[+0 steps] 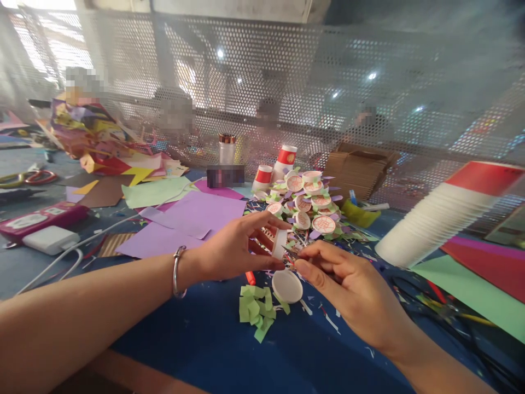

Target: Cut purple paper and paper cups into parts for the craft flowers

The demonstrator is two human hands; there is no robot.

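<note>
White cup piece held in L hand over blue table; pointed tool (type unclear) pinched in R hand, tip nr. piece. Prob. detail work being done; steady grip needed.

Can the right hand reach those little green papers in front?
Probably yes: the green papers lie close by, mostly uncovered. The white round piece sits partly between, and the right hand holds a pointed tool.

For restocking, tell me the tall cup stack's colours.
The tall cup stack is white and red; head view.
</note>
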